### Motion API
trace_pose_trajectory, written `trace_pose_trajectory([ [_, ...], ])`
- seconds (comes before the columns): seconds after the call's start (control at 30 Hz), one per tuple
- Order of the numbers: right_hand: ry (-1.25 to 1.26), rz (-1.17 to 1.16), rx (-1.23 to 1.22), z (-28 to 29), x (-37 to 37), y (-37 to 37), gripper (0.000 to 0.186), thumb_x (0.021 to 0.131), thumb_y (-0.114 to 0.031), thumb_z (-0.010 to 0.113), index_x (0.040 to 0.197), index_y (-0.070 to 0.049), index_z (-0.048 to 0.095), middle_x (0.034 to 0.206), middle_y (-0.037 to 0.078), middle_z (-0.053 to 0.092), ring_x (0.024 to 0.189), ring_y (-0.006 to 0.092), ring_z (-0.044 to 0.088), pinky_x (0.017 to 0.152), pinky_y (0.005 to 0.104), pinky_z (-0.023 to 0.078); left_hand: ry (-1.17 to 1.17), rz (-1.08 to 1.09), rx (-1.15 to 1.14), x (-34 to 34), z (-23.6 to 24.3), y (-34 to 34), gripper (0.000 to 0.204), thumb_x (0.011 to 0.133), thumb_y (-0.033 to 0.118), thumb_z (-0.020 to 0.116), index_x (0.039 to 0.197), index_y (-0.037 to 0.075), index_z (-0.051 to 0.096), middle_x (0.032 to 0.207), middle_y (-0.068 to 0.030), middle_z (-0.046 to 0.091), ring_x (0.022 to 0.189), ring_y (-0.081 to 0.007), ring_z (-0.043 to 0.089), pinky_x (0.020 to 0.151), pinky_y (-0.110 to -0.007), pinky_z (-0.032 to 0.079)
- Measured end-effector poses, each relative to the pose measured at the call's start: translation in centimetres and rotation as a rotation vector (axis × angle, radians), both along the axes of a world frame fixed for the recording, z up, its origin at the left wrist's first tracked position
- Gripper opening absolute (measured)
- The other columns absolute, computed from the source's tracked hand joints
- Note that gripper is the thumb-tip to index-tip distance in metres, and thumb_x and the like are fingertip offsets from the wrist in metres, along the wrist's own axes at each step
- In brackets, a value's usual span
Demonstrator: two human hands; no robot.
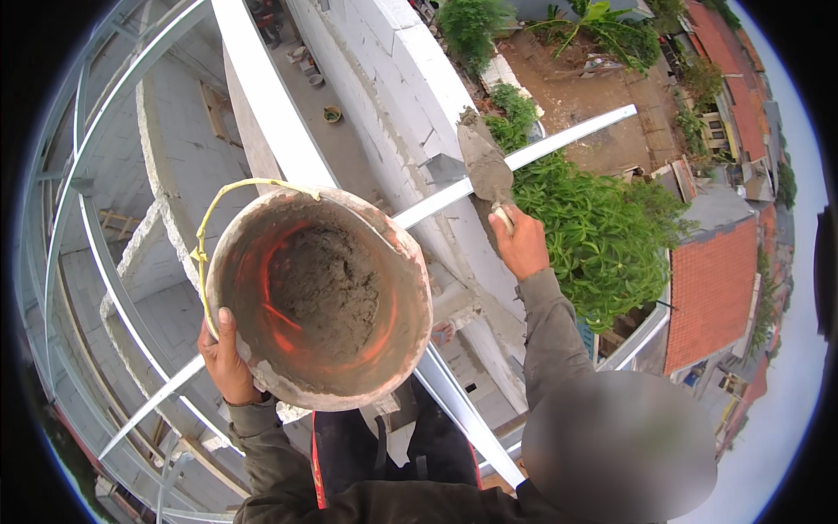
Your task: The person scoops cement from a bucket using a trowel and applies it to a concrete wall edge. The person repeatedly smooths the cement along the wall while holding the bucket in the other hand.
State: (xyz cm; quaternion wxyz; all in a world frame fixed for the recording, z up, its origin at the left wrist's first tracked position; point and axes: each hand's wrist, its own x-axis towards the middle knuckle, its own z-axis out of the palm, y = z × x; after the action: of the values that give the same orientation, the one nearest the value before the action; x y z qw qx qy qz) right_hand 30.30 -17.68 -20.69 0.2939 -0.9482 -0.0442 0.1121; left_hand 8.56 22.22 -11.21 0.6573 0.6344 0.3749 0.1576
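Note:
My left hand [229,360] grips the rim of a mortar bucket [234,236], thumb over the edge. Wet grey mortar [325,275] lies in the bottom of the bucket, and a yellow cord with wire forms its handle. To the right, my right hand [522,244] is closed around the handle of a trowel [489,166]. Mortar coats the trowel's blade, which points away from me over the top of a pale block wall [419,65]. A metal channel [567,140] passes close to the blade; whether they touch I cannot tell.
Metal roof beams [262,79] cross beside and below the bucket, with open drops between them down to a lower floor [336,140]. Beyond the wall stand a leafy tree [594,236] and a red tiled roof [711,297]. A blurred grey patch covers part of the lower right.

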Motion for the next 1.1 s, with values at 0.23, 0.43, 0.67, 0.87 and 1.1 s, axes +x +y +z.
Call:
trace_pose_trajectory([
  [0.23,0.293,0.101,-0.224,2.1,4.3,-4.1,0.039,0.096,-0.033,0.063,0.103,0.003,0.074,0.097,0.029,0.072,0.096,0.0495,0.067,0.087,0.0528,0.053,0.003,-0.028,0.01,-0.1,0.0,0.4,0.043,0.105,0.031,0.066,0.132,-0.004,0.066,0.114,-0.0056,0.071,0.103,-0.0132,0.062,0.092,-0.029,0.046],
  [0.43,0.416,-0.288,0.332,3.1,-1.7,-7.2,0.037,0.104,-0.04,0.059,0.106,-0.004,0.066,0.07,0.005,0.06,0.063,0.0142,0.06,0.055,0.0324,0.047,-0.005,-0.022,0.034,-0.3,-0.2,0.8,0.041,0.104,0.031,0.067,0.127,-0.003,0.068,0.109,-0.0031,0.07,0.099,-0.0114,0.059,0.089,-0.027,0.044],
  [0.67,0.051,-0.023,0.011,-8.2,9.2,-6.5,0.047,0.105,-0.045,0.052,0.113,0.0,0.065,0.085,0.022,0.069,0.082,0.0403,0.067,0.076,0.0469,0.053,-0.028,-0.027,-0.014,0.4,-0.6,0.6,0.041,0.104,0.031,0.068,0.129,-0.002,0.068,0.112,-0.0047,0.07,0.102,-0.0125,0.061,0.092,-0.028,0.045],
  [0.87,0.011,0.031,-0.216,-8.9,6.2,-7.3,0.051,0.104,-0.047,0.049,0.123,-0.003,0.064,0.106,0.029,0.071,0.105,0.0515,0.064,0.088,0.0566,0.05,0.0,-0.014,0.0,-0.5,-0.3,0.8,0.044,0.105,0.03,0.066,0.134,-0.003,0.065,0.12,-0.0076,0.07,0.107,-0.0141,0.063,0.095,-0.029,0.047],
  [1.1,-0.012,0.025,-0.122,-5.2,1.9,-10.1,0.044,0.105,-0.041,0.051,0.118,-0.001,0.063,0.1,0.03,0.07,0.098,0.0512,0.065,0.085,0.0573,0.049,-0.002,0.031,0.022,-0.1,-0.1,-0.2,0.044,0.105,0.03,0.066,0.133,-0.003,0.065,0.118,-0.0073,0.071,0.105,-0.0134,0.063,0.093,-0.028,0.047],
])
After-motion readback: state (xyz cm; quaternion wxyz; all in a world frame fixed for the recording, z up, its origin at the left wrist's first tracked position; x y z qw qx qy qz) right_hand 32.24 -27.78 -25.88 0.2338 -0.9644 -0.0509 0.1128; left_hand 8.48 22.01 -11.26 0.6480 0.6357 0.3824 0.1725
